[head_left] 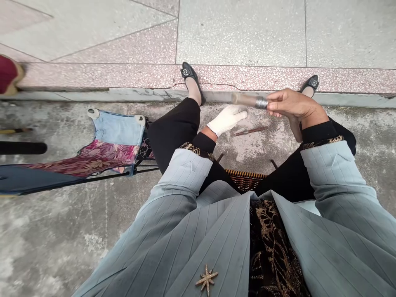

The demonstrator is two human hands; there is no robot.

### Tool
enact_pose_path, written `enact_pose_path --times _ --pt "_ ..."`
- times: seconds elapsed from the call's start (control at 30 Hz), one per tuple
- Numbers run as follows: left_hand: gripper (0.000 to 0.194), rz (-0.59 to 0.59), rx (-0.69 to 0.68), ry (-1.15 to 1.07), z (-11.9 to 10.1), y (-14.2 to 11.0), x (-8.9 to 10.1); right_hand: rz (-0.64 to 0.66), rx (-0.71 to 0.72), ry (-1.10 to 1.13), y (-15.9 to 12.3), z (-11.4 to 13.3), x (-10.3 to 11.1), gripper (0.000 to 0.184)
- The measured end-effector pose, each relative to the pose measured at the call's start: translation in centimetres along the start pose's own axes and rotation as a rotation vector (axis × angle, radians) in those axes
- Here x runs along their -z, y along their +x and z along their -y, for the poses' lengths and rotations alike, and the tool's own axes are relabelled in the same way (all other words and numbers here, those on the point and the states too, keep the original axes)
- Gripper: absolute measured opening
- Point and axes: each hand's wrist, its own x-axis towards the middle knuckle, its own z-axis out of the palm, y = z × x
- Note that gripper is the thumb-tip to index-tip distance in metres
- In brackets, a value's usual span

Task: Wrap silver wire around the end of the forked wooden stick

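Observation:
My right hand (287, 103) is bare and closed around one end of a short wooden rod (246, 100) with silvery wire (261, 103) wound near my fingertips. The rod's far end points left and is blurred. Just below it, my left hand (228, 119) wears a white knit glove. Its fingers are curled toward the thumb, and I cannot make out what, if anything, is between them. A thin reddish-brown stick (251, 131) lies on the concrete beneath my hands.
A raised pink-and-grey terrazzo step (241, 78) runs across in front of my feet. Under me shows a woven seat edge (246, 180). To the left stands a folding chair (119, 128) with blue and floral fabric. A dark red object (8, 74) is at the far left.

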Motion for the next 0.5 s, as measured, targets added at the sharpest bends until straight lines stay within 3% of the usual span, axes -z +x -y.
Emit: enact_pose_path --times 0.1,0.2,0.3,0.4,0.5 --pt "0.032 0.029 -0.009 -0.085 0.0 -0.1 -0.4 -0.212 0.025 0.068 0.4 0.0 -0.4 0.055" --pt "0.032 0.122 -0.016 -0.042 -0.7 -0.4 -0.7 -0.296 -0.003 0.02 1.6 -0.9 -0.8 0.052" --pt "0.032 0.211 0.002 0.017 -1.5 -0.5 -0.9 -0.36 -0.088 -0.166 2.8 -1.9 -1.0 0.048" --pt "0.035 0.247 0.018 0.16 -1.5 -0.5 -1.1 -0.345 -0.178 -0.51 3.6 -2.4 -1.4 0.036" --pt "0.034 0.259 0.009 0.369 -1.3 -0.4 -1.4 -0.228 -0.253 -0.81 4.0 -2.3 -2.0 0.03"
